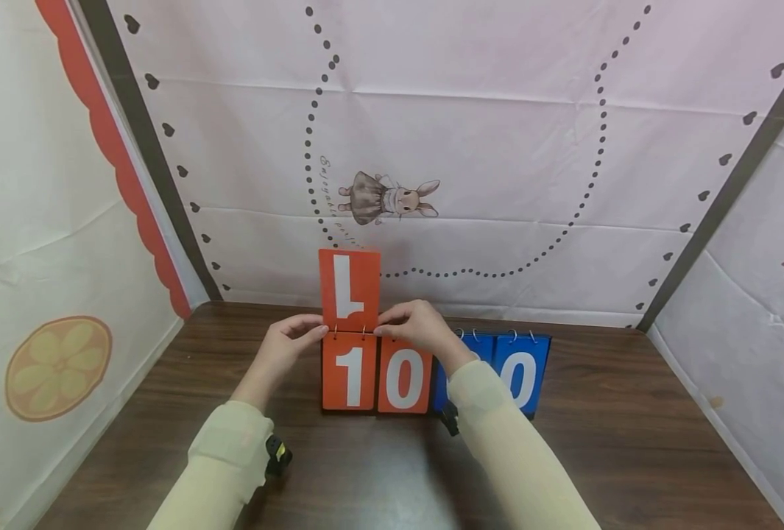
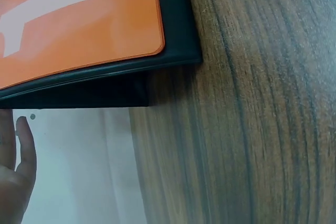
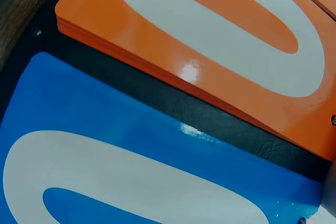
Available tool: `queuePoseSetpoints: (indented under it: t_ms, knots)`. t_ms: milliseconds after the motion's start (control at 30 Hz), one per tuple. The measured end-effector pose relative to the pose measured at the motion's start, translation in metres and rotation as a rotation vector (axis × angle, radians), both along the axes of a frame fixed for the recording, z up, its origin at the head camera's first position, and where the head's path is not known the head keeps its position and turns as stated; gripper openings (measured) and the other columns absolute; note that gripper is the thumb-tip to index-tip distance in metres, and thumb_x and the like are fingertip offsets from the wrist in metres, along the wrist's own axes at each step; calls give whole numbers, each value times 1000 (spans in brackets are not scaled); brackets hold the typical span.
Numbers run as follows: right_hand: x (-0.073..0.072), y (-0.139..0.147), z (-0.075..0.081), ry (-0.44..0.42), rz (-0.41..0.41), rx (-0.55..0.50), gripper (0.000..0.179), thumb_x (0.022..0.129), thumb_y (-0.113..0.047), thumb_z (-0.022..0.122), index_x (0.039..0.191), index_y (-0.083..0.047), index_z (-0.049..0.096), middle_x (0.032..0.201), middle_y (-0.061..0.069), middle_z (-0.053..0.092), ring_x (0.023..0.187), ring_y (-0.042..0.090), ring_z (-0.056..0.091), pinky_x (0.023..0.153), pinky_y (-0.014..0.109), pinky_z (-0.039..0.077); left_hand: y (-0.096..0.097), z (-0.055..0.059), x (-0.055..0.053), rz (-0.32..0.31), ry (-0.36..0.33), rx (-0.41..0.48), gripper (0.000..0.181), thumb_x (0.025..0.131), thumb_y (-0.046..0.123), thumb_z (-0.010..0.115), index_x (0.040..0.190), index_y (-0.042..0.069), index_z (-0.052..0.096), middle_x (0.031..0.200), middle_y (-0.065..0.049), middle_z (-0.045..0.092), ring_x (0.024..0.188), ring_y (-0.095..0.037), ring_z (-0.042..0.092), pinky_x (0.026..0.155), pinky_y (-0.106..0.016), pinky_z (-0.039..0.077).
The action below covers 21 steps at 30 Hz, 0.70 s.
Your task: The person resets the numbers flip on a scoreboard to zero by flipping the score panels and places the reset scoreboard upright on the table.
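Observation:
A tabletop flip scoreboard (image 1: 376, 411) stands propped on the table, with a red card showing 1 (image 1: 349, 372), a red card showing 0 (image 1: 405, 377) and blue cards, the rightmost showing 0 (image 1: 517, 374). Above the rings, a raised red card (image 1: 341, 287) stands upright with its white digit upside down. My left hand (image 1: 288, 342) pinches the board's top left corner, thumb in front, beside that card's lower edge. At the card's lower right corner, my right hand (image 1: 421, 325) pinches the board's top edge between thumb and forefinger. My right forearm partly hides the inner blue card (image 3: 94, 95).
The scoreboard rests on a dark wood-grain table (image 1: 630, 427). Close behind it hangs a pale printed cloth (image 1: 484, 169) with a rabbit figure. More cloth hangs at the left and right sides. Metal rings (image 1: 523, 336) join the cards to the board's top.

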State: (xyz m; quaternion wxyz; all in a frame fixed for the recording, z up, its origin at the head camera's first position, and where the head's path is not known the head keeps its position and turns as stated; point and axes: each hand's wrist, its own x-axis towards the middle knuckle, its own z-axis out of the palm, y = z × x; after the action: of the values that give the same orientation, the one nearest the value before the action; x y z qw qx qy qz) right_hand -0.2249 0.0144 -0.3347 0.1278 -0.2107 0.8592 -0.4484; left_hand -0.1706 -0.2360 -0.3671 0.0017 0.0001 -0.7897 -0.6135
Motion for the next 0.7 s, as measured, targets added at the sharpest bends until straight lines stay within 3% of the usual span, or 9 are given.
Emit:
queuePoseSetpoints:
  t_ms: [233, 533, 700]
  knots:
    - [0, 2, -1, 26, 38, -1, 18, 79, -36, 72, 93, -24, 74, 93, -10, 66, 84, 14, 58, 72, 29, 50, 0, -3, 0, -28, 24, 14, 42, 86, 30, 67, 118, 5, 59, 120, -13, 57, 109, -29, 49, 94, -48, 40]
    - [1, 1, -1, 107, 89, -13, 10, 80, -24, 74, 90, -22, 74, 94, -10, 66, 83, 10, 59, 73, 26, 50, -1, -7, 0, -55, 97, 17, 40, 83, 35, 69, 109, 5, 62, 109, -7, 62, 104, -29, 53, 91, -44, 43]
    - [1, 1, -1, 137, 100, -5, 7, 80, -23, 73, 87, -23, 74, 93, -11, 65, 84, 9, 58, 73, 25, 50, -1, -8, 0, -91, 137, 31, 31, 86, 27, 67, 105, 2, 62, 109, -8, 61, 103, -26, 54, 90, -39, 44]
